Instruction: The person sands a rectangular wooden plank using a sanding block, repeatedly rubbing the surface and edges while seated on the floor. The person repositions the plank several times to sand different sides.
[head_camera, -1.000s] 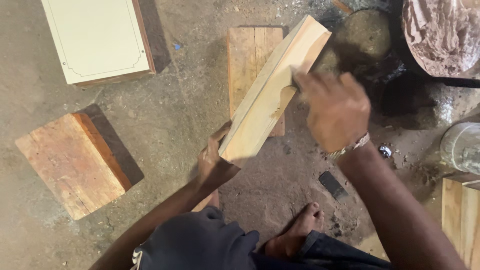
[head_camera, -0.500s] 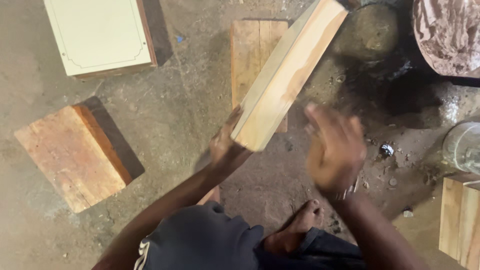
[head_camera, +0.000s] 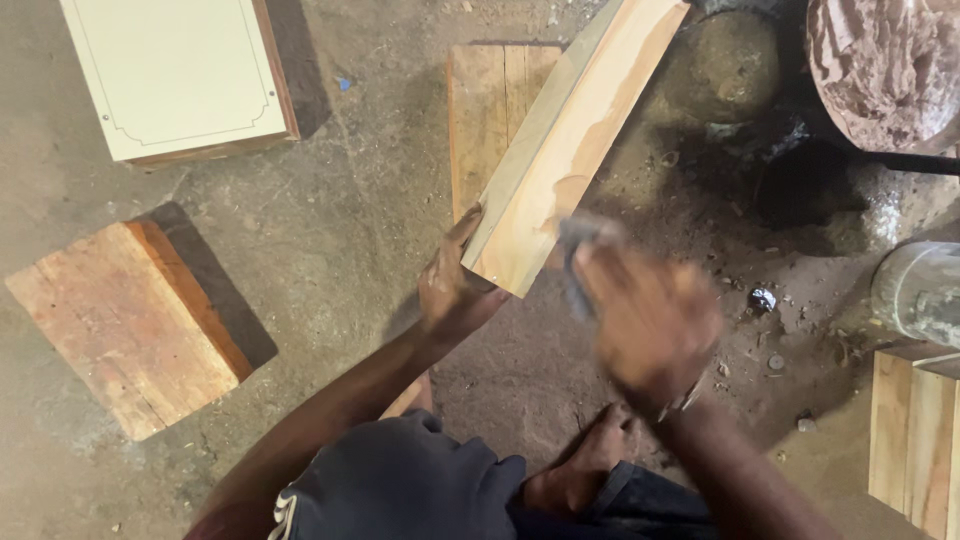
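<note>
The left hand is clamped on the near end of a long pale wooden plank, tilted above the dirt floor, its far end cut off. The right hand is blurred beside the plank's near corner; its grip is unclear.

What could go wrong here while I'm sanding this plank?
The left hand grips only the near end of the plank, so it might twist or slip. The right hand is blurred and moving fast by the plank's corner, so knuckles could catch the edge. A bare foot rests just below, so a dropped plank could land on it.
</note>
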